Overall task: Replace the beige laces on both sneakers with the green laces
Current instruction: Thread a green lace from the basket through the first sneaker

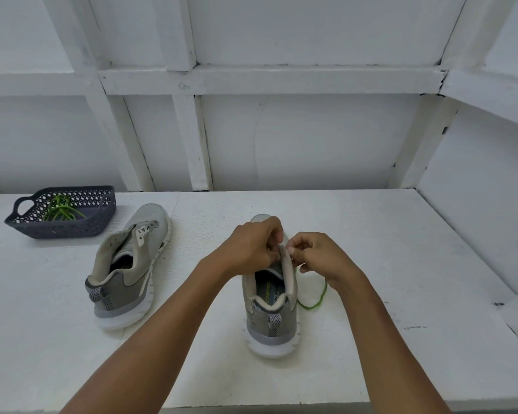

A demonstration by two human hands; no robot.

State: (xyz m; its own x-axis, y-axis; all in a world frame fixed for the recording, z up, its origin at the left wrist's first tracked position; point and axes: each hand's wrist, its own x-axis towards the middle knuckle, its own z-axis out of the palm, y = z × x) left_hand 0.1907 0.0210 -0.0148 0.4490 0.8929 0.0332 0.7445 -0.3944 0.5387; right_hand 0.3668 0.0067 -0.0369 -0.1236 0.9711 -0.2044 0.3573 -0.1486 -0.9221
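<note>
Two grey-beige sneakers stand on the white table (371,234), heels toward me. The left sneaker (129,270) has no lace. Over the right sneaker (269,303) both my hands work at the eyelet flap. My left hand (256,243) grips the flap's edge from the left. My right hand (317,255) pinches a green lace (314,303), which loops down beside the shoe onto the table. The lace's tip and the eyelets are hidden by my fingers. A second green lace (62,209) lies in the dark basket.
A dark perforated plastic basket (72,228) sits at the table's back left. White panelled walls close off the back and the right side. No beige laces are in view.
</note>
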